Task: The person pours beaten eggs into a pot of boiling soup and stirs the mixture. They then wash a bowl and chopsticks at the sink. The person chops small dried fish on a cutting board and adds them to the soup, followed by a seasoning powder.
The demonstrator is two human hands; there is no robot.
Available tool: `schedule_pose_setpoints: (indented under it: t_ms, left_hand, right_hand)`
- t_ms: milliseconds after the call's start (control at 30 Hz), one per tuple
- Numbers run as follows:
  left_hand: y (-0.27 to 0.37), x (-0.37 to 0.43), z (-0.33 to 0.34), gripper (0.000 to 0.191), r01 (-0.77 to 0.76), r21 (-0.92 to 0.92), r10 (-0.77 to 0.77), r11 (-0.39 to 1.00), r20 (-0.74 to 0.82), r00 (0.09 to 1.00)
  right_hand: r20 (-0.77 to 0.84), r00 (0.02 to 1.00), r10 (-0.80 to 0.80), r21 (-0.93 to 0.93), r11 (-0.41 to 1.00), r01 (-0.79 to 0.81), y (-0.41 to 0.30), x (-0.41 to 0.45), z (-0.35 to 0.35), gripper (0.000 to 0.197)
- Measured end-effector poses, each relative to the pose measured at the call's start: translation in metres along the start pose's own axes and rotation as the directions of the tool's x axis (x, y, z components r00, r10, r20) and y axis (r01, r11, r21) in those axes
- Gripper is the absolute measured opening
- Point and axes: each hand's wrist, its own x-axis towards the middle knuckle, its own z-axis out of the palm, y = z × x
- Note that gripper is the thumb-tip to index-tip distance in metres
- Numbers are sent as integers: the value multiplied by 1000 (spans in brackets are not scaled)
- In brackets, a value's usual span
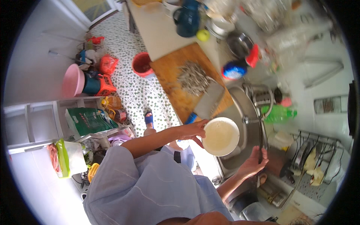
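My left hand [194, 131] grips the rim of a white bowl [220, 136] holding pale, cloudy liquid, above the near end of the steel sink [239, 112]. My right hand [253, 163] is at the sink's right side, palm partly up; a narrow dark strip shows between its fingers, and whether it is held cannot be told. Beyond the bowl, a wooden cutting board [168, 81] carries a heap of thin grey-brown strips [194, 77]. A cleaver [209, 99] with a blue handle lies flat on the board beside the heap.
A curved faucet [246, 119] stands at the sink's rim. A blue bottle with a red top [234, 70], a steel bowl [239, 43] and a dark jug [188, 19] are farther along the counter. A green bottle [277, 114] and a wire rack [317, 157] are at right. A red bucket [142, 64] stands on the floor.
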Motion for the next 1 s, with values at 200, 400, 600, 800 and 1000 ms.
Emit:
schedule_pose_setpoints:
  t_ms: [200,400,600,800,1000]
  left_hand:
    - [62,-131,-45,91,-311,46,315,949,-178,932]
    - [117,-224,-108,76,-612,142,610,778,-404,682]
    - [177,-290,-193,65,-781,275,732,560,-607,311]
    - [245,-389,-283,46,-830,271,642,488,-755,132]
    - [326,-490,-372,59,-853,403,739,332,-673,-31]
  right_hand:
    - [272,927,258,88,953,-291,79,-57,134,40]
    - [482,756,443,165,801,-575,126,-169,315,34]
    - [674,451,586,-53,647,-761,167,-263,464,27]
    - [850,79,521,-362,685,-633,186,-310,596,36]
    - [752,-12,659,-553,622,-555,250,-263,698,48]
